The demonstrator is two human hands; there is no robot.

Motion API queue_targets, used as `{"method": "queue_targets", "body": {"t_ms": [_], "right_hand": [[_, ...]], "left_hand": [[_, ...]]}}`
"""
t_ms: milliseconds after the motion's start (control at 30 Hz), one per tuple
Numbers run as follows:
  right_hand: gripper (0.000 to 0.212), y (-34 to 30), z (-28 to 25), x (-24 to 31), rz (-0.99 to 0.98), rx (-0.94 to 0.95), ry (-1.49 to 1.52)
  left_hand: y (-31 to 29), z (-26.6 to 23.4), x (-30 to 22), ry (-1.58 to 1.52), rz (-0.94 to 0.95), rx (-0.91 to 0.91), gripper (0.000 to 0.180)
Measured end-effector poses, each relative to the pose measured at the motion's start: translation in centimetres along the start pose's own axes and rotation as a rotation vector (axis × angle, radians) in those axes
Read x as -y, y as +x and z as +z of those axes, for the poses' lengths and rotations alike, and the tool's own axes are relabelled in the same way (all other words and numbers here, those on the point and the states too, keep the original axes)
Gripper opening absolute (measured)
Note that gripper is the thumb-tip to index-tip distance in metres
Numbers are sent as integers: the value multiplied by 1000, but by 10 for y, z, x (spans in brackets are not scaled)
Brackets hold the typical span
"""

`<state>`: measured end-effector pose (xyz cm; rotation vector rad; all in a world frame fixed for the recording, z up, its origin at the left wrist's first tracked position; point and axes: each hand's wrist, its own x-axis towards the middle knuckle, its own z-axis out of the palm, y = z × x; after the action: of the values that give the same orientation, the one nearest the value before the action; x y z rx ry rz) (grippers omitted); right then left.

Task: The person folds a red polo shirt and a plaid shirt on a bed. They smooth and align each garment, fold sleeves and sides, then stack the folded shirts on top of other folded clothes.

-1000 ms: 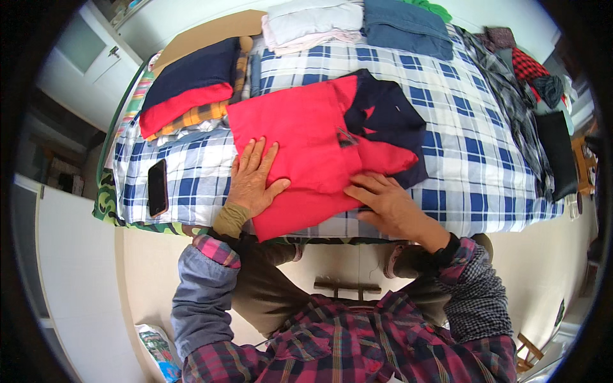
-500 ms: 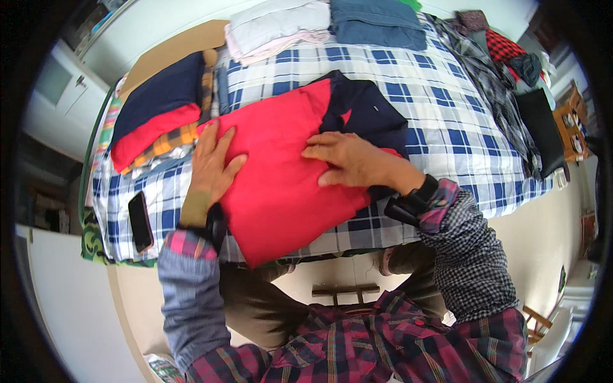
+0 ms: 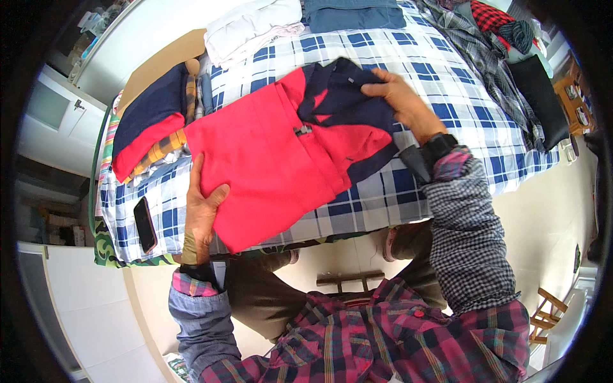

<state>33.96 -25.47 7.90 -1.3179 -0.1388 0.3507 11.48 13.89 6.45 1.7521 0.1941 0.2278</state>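
Note:
A red-and-navy top [image 3: 255, 159] lies partly folded on the bed in front of me, its red part to the left and its navy part to the right. A small label shows near its middle. My left hand [image 3: 203, 207] is at the top's left edge, index finger stretched along the side and thumb spread apart over the red fabric; its other fingers are mostly hidden. At the far right of the top, my right hand [image 3: 405, 102] grips the navy fabric between thumb and fingers.
A blue-and-white checked sheet [image 3: 440, 96] covers the bed. Folded clothes [image 3: 150, 121] are stacked at left, near a phone [image 3: 145, 223]. White [image 3: 252, 29] and blue [image 3: 354, 14] folded piles lie at the far side. A grey plaid cloth [image 3: 485, 76] hangs along the right.
My right hand has moved from the red middle up and right to the navy part. My left hand has slid down the left edge. The red fabric's right side has opened, exposing the label.

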Motion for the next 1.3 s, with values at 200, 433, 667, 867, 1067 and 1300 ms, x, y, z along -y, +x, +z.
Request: {"method": "queue_targets", "body": {"t_ms": [200,433,667,867,1067,1300], "right_hand": [[38,-82,-50,61,-209,32,-18],[46,-130,-102,-21,42,-210,-308],[50,-116,-100,5,50,-277,-403],[55,-68,-96,25,211,-133,-332],[37,-49,-99,12,237,48,4],[46,-69,-56,45,120,190,84]], "left_hand": [[-7,30,-19,-251,-27,142,94],[0,45,24,318,106,334,99],[0,53,-32,873,439,68,51],[40,178,-71,708,282,289,44],[95,234,-52,851,69,279,51],[101,213,-28,535,-109,411,51]]}}
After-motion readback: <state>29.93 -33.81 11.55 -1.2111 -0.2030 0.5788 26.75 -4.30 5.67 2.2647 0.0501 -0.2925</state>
